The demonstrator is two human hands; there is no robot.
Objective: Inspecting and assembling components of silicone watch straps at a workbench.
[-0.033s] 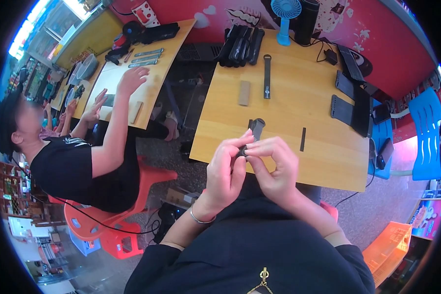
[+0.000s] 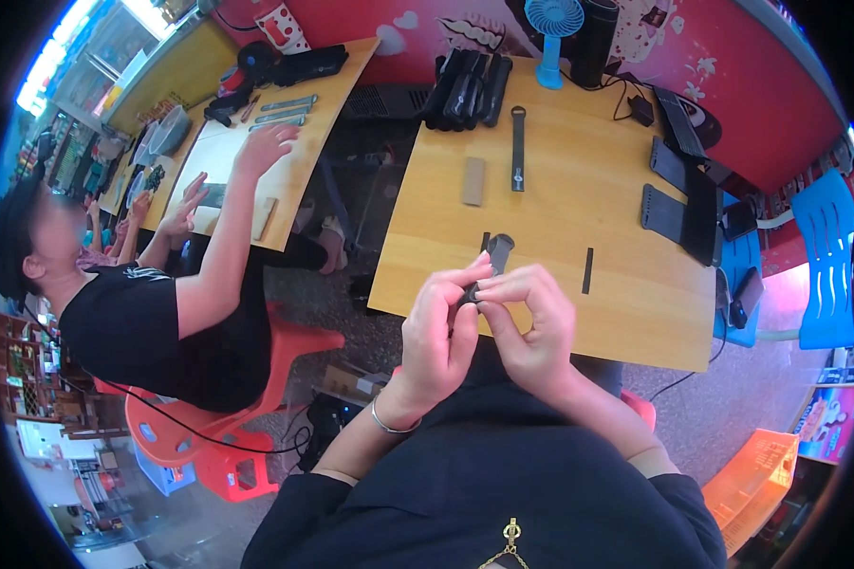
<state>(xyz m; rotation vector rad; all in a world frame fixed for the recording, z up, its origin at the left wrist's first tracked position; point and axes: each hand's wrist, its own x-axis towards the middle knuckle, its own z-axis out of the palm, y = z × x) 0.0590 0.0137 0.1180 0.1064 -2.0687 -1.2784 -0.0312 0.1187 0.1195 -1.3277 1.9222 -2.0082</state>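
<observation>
My left hand (image 2: 436, 332) and my right hand (image 2: 533, 327) meet at the table's near edge, thumbs and fingertips pinched together. Between them is a dark strap (image 2: 500, 254); its far part, with a rounded end, shows beyond my fingers, and the pinched part is mostly hidden. A similar flat strap with a ring at its far end (image 2: 518, 152) lies farther up the table. Close to my left fingertips lies a thin black strip (image 2: 486, 242), partly covered. Another short black strip (image 2: 588, 270) is to the right, and a brown flat block (image 2: 473, 180) to the left.
My wooden table (image 2: 417, 256) carries a pile of black straps (image 2: 465, 90), a blue fan (image 2: 552, 38) and dark flat pieces (image 2: 669, 204) along its right side. Blue chairs (image 2: 821, 256) stand at right. At left, a co-worker (image 2: 133, 313) sits at another table (image 2: 299, 171).
The co-worker's raised hand has shifted slightly up and to the right. The rounded strap end beyond my fingers has tilted a little; my hands stay nearly in place.
</observation>
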